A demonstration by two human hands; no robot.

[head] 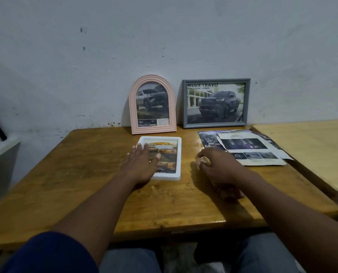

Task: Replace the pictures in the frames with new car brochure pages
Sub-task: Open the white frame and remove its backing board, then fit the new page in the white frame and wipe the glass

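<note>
On the wooden bench (81, 170) we see the left hand (142, 164) spread flat, fingers straight and slightly apart, resting palm-down on the left half of a white frame (179, 158). This frame lies face-up and holds a page of yellowish car photos. Behind it a pink arched frame (133, 115) leans upright against the wall (164, 46), showing a silver pickup. Just beside that stands a grey frame (185, 105) with a dark pickup under the heading "HILUX TRAVO". Further right, the right hand (215, 166) rests on the bench with its fingers curled under. It is blurred, and we cannot tell whether it holds anything. Loose brochure pages (258, 152) lie overlapping just beyond it, near the bench's right edge.
</note>
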